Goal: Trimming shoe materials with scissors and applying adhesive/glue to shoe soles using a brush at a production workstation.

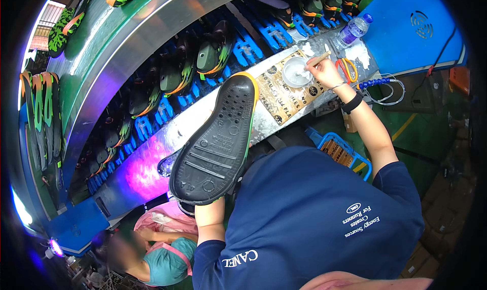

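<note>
A large black shoe sole (215,138) with a patterned, perforated inner face and an orange-and-green edge is raised close in front of me. My left forearm (209,219) runs up behind its heel end; the sole rests on that hand and hides its fingers. Off to the right, my right hand (325,73) pinches a brush (318,60) by its pale handle, its tip inside a round bowl (284,78) of whitish liquid. Brown printed paper (276,105) lies under the bowl. Beside the right hand are scissors (352,71) with red and yellow handles.
A plastic bottle (353,30) stands beyond the scissors on the metal ledge (261,122). Dark shoe uppers (177,69) sit on blue holders (247,47) along the curved line. Green-black soles (43,117) hang at left. Another person (170,259) in teal sits lower left.
</note>
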Demonstrator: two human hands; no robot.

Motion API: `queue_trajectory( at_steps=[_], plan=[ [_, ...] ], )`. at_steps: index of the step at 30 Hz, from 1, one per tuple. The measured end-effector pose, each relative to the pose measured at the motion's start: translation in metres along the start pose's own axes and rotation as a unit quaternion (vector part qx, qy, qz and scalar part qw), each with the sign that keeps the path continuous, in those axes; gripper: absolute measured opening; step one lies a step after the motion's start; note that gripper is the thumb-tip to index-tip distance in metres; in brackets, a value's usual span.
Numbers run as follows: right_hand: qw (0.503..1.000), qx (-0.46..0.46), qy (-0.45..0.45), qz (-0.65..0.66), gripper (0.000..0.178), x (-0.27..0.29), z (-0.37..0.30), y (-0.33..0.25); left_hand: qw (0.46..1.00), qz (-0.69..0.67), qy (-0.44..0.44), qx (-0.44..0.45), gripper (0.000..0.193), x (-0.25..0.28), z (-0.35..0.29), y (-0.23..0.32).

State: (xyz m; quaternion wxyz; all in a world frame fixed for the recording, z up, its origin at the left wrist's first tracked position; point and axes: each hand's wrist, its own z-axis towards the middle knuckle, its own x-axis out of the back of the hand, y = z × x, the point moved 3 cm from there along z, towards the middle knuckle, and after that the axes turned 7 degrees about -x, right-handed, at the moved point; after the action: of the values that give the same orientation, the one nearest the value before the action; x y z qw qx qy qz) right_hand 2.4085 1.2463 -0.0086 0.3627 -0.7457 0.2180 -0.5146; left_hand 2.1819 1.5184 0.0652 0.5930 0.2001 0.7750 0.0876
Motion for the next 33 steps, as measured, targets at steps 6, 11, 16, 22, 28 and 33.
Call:
queue_trajectory(
  at_steps=[6,11,16,22,28,33],
  plan=[
    [0.995,0.009,-0.049,0.092,0.015,0.002,-0.002,0.008,1.0,0.011,-0.004,0.003,0.062,-0.007,0.002,0.0],
    [0.981,-0.036,-0.069,0.178,0.012,0.004,-0.006,0.008,1.0,0.021,-0.007,0.005,0.061,-0.012,0.004,-0.001],
    [0.978,-0.028,-0.061,0.195,0.011,0.013,-0.008,0.007,0.999,0.032,-0.009,0.009,0.061,-0.017,0.006,-0.003],
    [0.984,-0.033,-0.063,0.163,0.012,0.015,-0.009,0.007,0.999,0.046,-0.011,0.01,0.061,-0.024,0.008,-0.002],
    [0.991,0.009,-0.022,0.135,0.017,0.011,0.003,0.009,0.998,0.058,-0.014,0.01,0.061,-0.029,0.008,-0.003],
    [0.998,0.026,-0.062,0.019,0.019,-0.006,0.015,0.008,0.998,0.066,-0.012,0.006,0.061,-0.033,0.007,-0.003]
  ],
)
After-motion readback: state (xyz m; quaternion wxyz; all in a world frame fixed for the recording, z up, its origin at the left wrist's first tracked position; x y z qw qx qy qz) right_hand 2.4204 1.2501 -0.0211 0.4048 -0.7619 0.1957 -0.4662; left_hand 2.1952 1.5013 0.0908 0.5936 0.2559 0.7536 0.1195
